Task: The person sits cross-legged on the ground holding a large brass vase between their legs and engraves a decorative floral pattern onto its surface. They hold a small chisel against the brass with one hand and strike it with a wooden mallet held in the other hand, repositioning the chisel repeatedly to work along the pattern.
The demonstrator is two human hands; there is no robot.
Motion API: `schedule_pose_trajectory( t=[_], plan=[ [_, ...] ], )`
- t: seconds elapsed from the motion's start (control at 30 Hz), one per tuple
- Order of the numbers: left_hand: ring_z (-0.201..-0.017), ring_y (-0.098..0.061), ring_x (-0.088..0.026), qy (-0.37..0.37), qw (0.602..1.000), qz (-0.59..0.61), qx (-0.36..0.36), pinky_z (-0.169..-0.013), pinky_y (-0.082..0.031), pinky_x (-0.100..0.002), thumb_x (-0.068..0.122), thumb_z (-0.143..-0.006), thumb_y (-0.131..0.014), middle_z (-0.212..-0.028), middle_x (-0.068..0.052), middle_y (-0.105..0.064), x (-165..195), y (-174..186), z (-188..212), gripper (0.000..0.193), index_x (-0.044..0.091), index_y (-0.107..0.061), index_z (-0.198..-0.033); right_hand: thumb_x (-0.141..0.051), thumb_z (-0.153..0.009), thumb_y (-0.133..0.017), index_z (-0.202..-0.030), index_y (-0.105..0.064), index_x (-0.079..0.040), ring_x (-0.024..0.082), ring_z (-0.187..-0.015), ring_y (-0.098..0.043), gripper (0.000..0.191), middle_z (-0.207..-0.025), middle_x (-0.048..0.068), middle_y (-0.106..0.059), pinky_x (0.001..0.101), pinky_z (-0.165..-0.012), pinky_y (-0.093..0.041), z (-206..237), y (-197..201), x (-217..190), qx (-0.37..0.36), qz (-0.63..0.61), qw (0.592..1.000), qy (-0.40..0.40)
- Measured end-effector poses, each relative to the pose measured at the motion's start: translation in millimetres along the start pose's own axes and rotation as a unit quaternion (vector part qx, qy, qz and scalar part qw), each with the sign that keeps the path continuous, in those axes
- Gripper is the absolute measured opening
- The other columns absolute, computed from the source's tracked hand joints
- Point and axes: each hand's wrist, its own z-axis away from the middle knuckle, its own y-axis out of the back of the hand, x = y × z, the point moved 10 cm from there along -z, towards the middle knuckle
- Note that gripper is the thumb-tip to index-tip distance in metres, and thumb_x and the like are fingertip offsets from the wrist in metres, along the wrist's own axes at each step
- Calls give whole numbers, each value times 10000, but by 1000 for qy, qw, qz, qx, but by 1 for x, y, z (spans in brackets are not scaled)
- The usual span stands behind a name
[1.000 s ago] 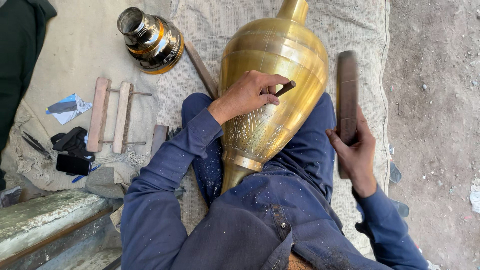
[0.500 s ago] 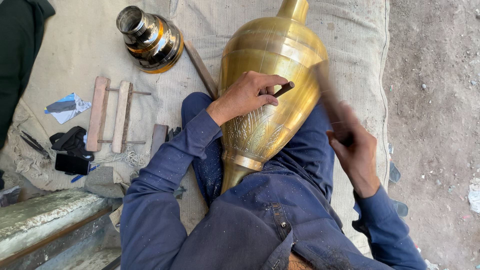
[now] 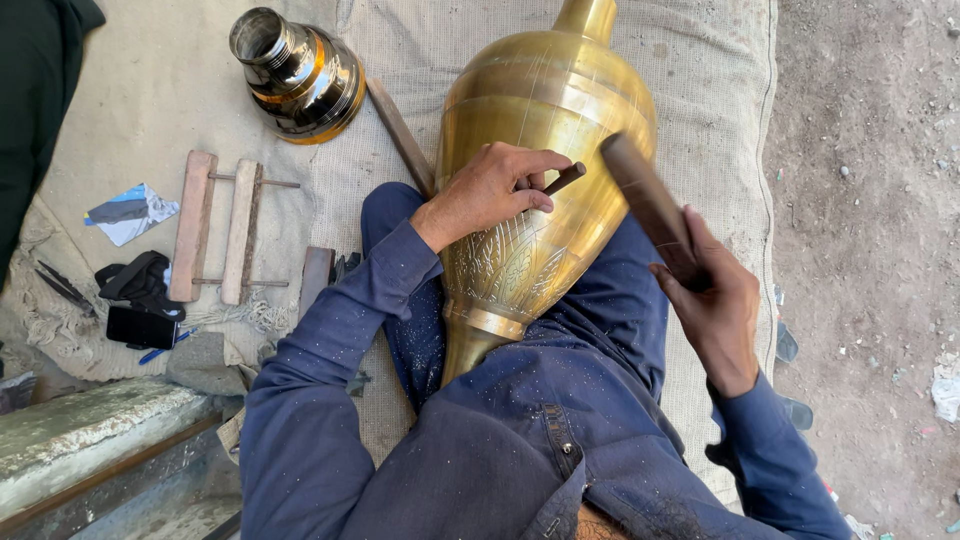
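Both hands' fingers close tight: left (image 3: 487,192) pinching chisel (image 3: 563,179), right (image 3: 712,300) gripping mallet (image 3: 645,203).

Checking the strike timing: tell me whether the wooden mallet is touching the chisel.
Cannot tell. In the head view the mallet in the right hand sits right beside the chisel, but neither contact nor a gap shows plainly.

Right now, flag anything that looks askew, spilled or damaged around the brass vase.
Nothing stands out. The brass vase lies across the lap, the left hand sets a chisel on it, and the right hand grips a wooden mallet. Pale specks dot the blue sleeves.
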Motion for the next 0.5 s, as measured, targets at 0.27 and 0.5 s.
schedule_pose_trajectory(
  t=[0.27,0.5],
  plan=[
    [-777,-757,-171,-3,1000,14,-4,-727,-595,-339,68,-854,-808,-864,-72,-767,5,2,4,474,132,-675,-1305,-92,-899,-832,-1608,-456,-117,135,-896,-660,803,-1036,118,-695,305,-822,-577,3,6,-1,27,-138,989,-47],
    [-782,-757,-173,-8,1000,8,-7,-735,-597,-338,64,-850,-796,-881,-75,-773,7,3,7,480,137,-673,-1309,-139,-887,-834,-1620,-401,-92,136,-941,-676,852,-1128,130,-721,306,-848,-587,5,13,-13,39,-144,989,-22]
  ],
)
